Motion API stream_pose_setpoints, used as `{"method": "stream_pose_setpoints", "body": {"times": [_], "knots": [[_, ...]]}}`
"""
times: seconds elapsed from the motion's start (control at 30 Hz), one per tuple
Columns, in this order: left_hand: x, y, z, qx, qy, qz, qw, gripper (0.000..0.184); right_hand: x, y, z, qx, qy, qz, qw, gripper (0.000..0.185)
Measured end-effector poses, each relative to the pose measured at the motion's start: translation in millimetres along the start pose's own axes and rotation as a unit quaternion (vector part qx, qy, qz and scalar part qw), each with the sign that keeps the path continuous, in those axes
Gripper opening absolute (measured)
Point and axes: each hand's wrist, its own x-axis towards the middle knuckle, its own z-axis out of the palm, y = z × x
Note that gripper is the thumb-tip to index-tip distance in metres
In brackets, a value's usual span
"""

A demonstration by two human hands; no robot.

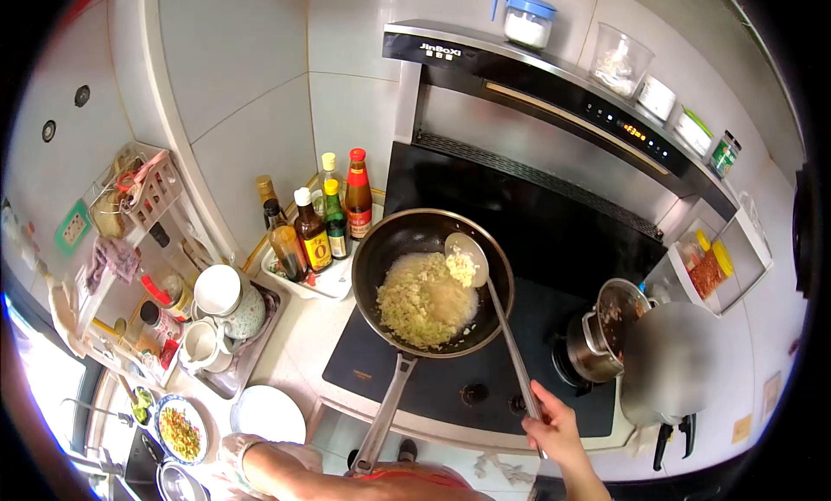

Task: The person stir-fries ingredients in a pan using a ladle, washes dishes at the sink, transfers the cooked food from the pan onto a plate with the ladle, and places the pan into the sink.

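My right hand point(554, 427) is closed around the long handle of a metal ladle point(505, 328). The ladle's bowl rests inside the wok point(495, 241) at its right side and holds a small heap of chopped pale pieces. More of this minced food point(420, 302), which looks like garlic or onion in cloudy liquid, lies across the wok's bottom. The wok's handle point(389, 410) points down toward me. My left forearm point(320, 475) crosses the bottom edge near the end of that handle; the left hand itself does not show.
Sauce bottles point(313, 232) stand in a tray left of the wok. A steel pot point(597, 332) with food sits on the right burner. At lower left are a white plate point(268, 414), a plate of chopped vegetables point(197, 423) and stacked bowls point(218, 289). The range hood point(554, 103) overhangs behind.
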Motion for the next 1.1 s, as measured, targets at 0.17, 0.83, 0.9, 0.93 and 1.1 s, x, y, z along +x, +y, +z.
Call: {"method": "stream_pose_setpoints", "body": {"times": [0.17,0.83,0.9,0.93,1.1], "knots": [[-33.0,28.2,-7.6,-0.033,0.122,-0.14,0.982,0.021,49.1,15.1,16.1,-0.255,0.016,-0.089,0.963,0.06],[-232.8,-86.4,-17.6,-0.237,0.73,-0.112,0.632,0.006,-35.4,-31.7,21.6,-0.321,-0.023,-0.081,0.943,0.059],[-238.2,-82.3,-11.5,-0.247,0.74,-0.113,0.616,0.007,-11.7,-24.6,27.3,-0.292,-0.004,-0.07,0.954,0.06],[-244.2,-84.0,-10.3,-0.256,0.742,-0.1,0.612,0.007,5.7,-16.3,32.2,-0.321,0.022,-0.139,0.936,0.059],[-265.5,-76.3,5.8,-0.247,0.773,-0.09,0.577,0.011,42.3,6.8,63.0,-0.426,0.029,-0.215,0.878,0.058]]}}
